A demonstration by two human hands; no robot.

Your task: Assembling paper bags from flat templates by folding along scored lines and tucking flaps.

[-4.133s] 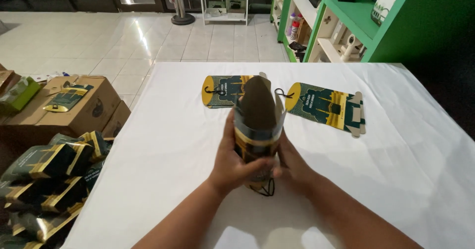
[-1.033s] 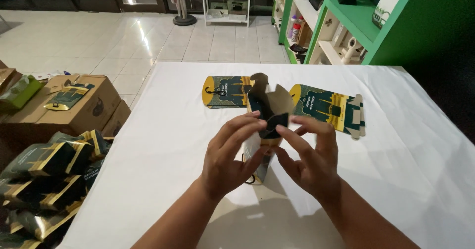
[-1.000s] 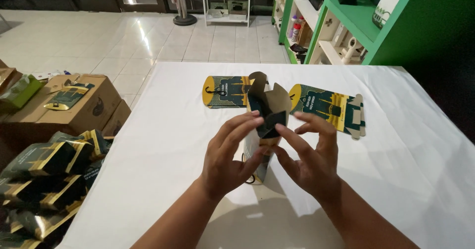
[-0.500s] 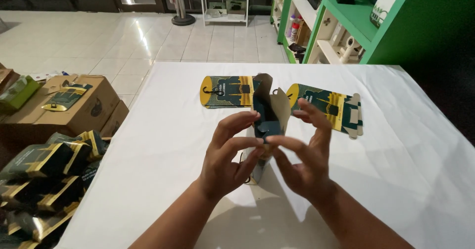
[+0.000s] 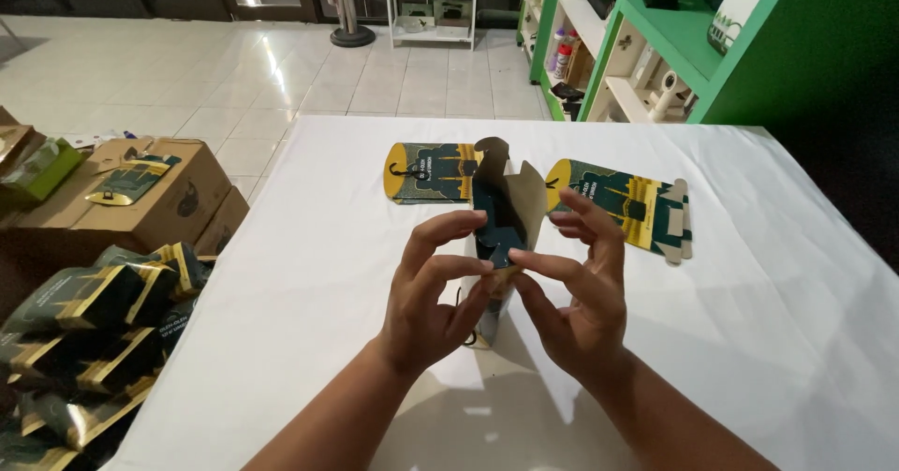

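The left hand (image 5: 435, 288) and right hand (image 5: 576, 284) pinch the standing green carton (image 5: 501, 223) at mid-tabletop (image 5: 309, 246) (body erected, top flaps still open), while two flat blanks (image 5: 433, 171) (image 5: 629, 207) lie unfolded beyond it.

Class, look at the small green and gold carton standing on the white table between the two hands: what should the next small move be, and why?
Probably press the open top flaps down and inward. The carton stands upright on the white table, its brown inner flaps spread open. The fingertips of the left hand and right hand already pinch a dark flap near the top, while two flat cartons lie unfolded behind.
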